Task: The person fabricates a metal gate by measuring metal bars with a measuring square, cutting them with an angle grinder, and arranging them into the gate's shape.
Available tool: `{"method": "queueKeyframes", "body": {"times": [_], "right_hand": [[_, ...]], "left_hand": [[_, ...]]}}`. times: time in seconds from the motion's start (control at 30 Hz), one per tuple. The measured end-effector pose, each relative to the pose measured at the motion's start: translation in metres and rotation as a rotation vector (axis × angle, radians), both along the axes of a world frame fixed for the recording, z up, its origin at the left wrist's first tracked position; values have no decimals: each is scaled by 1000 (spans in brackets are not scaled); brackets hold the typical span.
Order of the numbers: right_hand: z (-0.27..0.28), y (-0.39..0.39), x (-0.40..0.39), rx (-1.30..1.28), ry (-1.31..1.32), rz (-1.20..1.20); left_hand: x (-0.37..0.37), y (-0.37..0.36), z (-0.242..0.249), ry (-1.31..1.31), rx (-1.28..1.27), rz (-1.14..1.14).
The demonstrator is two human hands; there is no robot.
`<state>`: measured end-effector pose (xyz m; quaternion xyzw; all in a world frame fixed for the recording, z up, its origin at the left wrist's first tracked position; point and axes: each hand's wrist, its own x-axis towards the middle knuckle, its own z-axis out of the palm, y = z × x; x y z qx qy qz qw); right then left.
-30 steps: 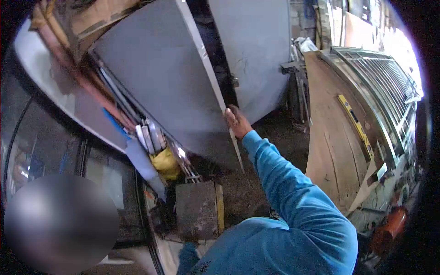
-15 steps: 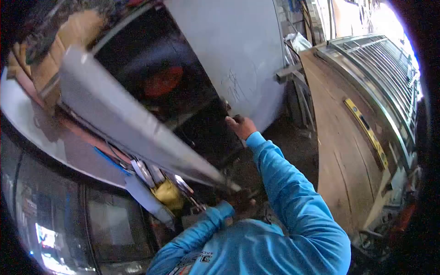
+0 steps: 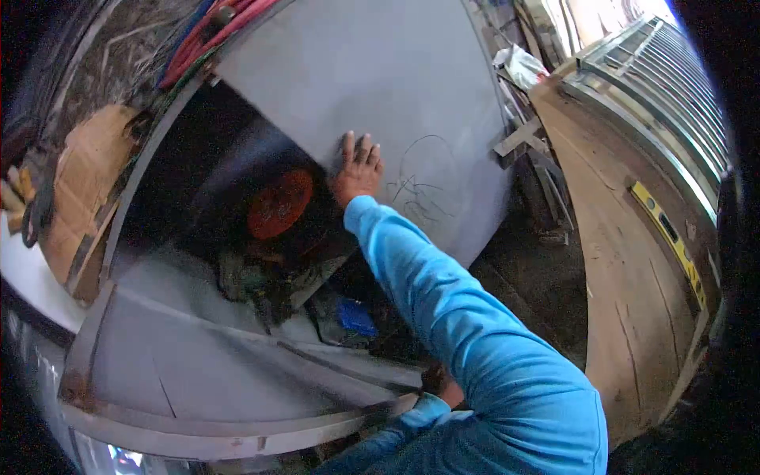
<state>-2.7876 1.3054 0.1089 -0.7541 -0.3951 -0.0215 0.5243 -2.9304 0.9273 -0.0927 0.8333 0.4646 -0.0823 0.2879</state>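
My right hand (image 3: 360, 170) is open, its fingers stretched out against a grey panel (image 3: 317, 63) near the panel's edge. Scribbled dark lines mark that panel just right of the hand. Low in view, my left hand (image 3: 448, 389) is at the near end of a grey door (image 3: 214, 372) that stands swung out. My right arm covers part of that hand, and blur hides its fingers. Between panel and door lies a dark cabinet interior, holding a round orange-red object (image 3: 280, 204) and a small blue item (image 3: 356, 317).
To the right, a yellow spirit level (image 3: 669, 237) lies on a brown board (image 3: 625, 293), beside a metal grille (image 3: 673, 71). Pink-red hoses or cables (image 3: 210, 32) rest above the cabinet. Torn cardboard (image 3: 91, 190) is at the left.
The grey door has swung farther out, down and left, exposing more of the interior. My right hand has moved up and left from the panel's lower edge and now lies flat on it.
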Motion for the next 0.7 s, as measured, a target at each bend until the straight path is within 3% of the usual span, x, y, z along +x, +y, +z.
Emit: {"method": "queueKeyframes", "body": {"times": [0.13,0.23,0.33,0.43,0.53,0.63,0.7], "right_hand": [[-11,16,-5,131,-175,-152],[-11,-6,7,-6,-257,-118],[0,-37,13,-31,-183,-29],[-2,-51,22,-30,-281,-30],[7,-88,28,38,-306,57],[-2,-96,47,60,-413,71],[0,-110,50,79,-380,86]], "left_hand": [[0,-12,-5,27,18,22],[-5,-23,4,71,-10,37],[-18,-39,-32,28,60,-4],[-35,-44,-64,-48,139,-12],[-40,-47,-68,-101,-106,137],[-43,-51,-54,-221,-391,449],[-49,-54,-61,-229,-436,542]]}}
